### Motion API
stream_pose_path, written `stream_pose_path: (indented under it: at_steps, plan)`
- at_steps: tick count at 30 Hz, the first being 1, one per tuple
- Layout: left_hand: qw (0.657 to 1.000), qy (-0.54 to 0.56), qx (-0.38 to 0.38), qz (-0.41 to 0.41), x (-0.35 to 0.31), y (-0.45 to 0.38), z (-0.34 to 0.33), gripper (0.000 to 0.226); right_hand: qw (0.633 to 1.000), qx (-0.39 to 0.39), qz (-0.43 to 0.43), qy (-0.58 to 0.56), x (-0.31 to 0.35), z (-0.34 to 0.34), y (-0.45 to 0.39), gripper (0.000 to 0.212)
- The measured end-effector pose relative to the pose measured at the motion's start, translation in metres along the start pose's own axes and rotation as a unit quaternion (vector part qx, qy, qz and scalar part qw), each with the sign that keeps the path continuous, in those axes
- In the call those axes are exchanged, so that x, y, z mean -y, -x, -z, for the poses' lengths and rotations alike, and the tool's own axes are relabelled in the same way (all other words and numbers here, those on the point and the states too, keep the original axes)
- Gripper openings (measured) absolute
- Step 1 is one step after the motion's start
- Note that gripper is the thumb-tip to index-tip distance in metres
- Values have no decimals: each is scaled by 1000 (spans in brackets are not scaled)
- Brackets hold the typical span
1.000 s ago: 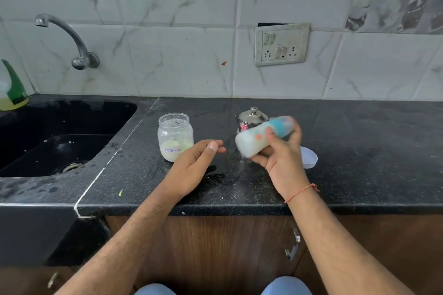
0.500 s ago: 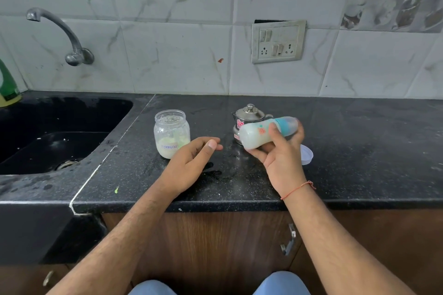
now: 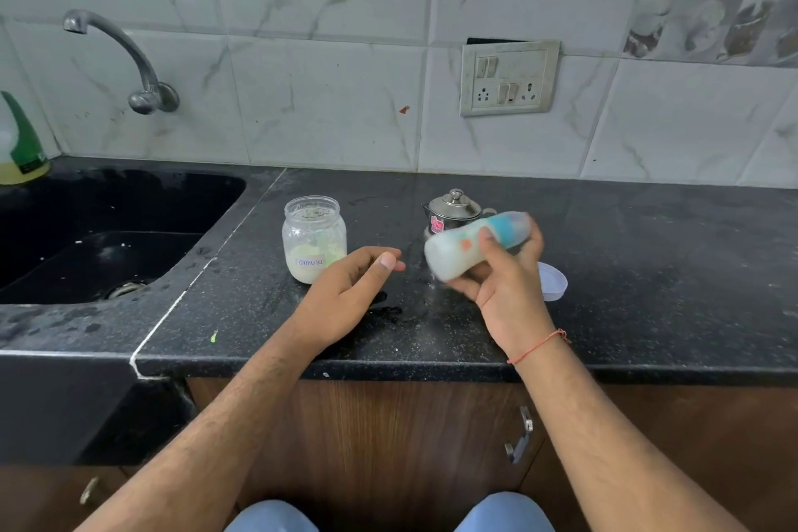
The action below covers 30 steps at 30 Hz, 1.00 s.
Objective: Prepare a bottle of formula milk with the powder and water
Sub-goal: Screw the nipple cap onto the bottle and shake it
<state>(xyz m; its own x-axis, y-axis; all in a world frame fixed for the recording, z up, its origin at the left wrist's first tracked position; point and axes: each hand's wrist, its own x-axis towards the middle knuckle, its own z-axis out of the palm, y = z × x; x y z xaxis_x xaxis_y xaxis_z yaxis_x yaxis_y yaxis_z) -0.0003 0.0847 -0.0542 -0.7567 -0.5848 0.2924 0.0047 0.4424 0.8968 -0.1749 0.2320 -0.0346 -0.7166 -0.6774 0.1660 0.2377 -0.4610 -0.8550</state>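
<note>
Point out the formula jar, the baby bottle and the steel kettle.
formula jar (image 3: pixel 314 238), head view, on its glass side above the label.
baby bottle (image 3: pixel 453 255), head view, on its milky body.
steel kettle (image 3: pixel 454 207), head view, on its lid.

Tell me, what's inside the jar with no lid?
The jar has pale powder heaped in its bottom part, behind a handwritten label. Something pale green shows inside too, maybe a scoop, but I cannot tell. The label covers some of the powder.

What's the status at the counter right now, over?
Right hand grips bottle, tilted sideways, milky inside. Left hand open, empty, beside powder jar. Nothing in the way.
</note>
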Motion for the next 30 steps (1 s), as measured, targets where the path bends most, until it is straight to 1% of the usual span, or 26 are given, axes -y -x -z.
stream_pose_path:
  at_steps: [2,3,5,6,7,9,10,12,13,14,16,17,19,20,21,23,24,26,27,28,30]
  plan:
    - [1000,-1,0,-1,0,0,0,48,996,48,-17,74,-1,-2,4,60]
    - [1000,-2,1,-2,1,-1,0,47,996,46,-11,79,-2,-2,4,61]
    - [1000,-1,2,-4,1,-1,0,48,1000,-14,13,4,-1,1,2,55]
    - [1000,-1,0,-5,1,0,0,48,999,-26,12,-21,0,2,0,54]
    - [1000,1,-2,-5,2,-1,0,48,1000,-10,2,-5,1,2,0,54]
    - [1000,2,0,-4,2,-1,0,48,995,50,-19,82,-1,0,3,58]
    - [1000,2,0,-4,2,-1,1,49,994,53,-15,90,-2,-1,4,59]
    - [1000,-1,2,-5,2,0,0,50,1000,-2,7,11,-1,2,1,55]
    - [1000,-1,0,-6,2,0,0,50,1000,-13,7,-20,0,4,-1,54]
    - [1000,-1,-2,-6,2,0,1,50,1000,-2,-3,-12,2,3,-1,54]
    - [1000,-1,0,-5,1,0,1,50,996,45,-25,74,-1,-1,2,59]
    - [1000,-2,1,-6,1,-1,1,50,995,48,-19,83,-2,-1,2,60]
    - [1000,-4,2,-9,1,-1,0,51,1000,2,2,14,-2,0,1,56]
    - [1000,-3,0,-10,1,-1,1,51,1000,-7,0,-9,0,1,0,54]
    - [1000,-3,-1,-10,2,0,1,51,1000,5,-10,8,1,0,0,54]
    - [1000,-8,1,-12,2,0,1,51,995,49,-25,86,-2,-4,2,58]
    - [1000,-9,2,-12,1,0,1,50,995,44,-15,89,-3,-4,2,60]
    - [1000,-4,1,-12,1,0,0,49,1000,-11,12,17,-3,-2,0,58]
    - [1000,-1,-1,-11,1,-1,0,49,1000,-18,10,-2,-2,0,-2,58]
    - [1000,1,-2,-10,1,-1,1,49,1000,-1,-2,18,0,-2,-1,58]
    - [1000,0,0,-10,2,-1,1,49,994,54,-17,96,-2,-4,2,60]
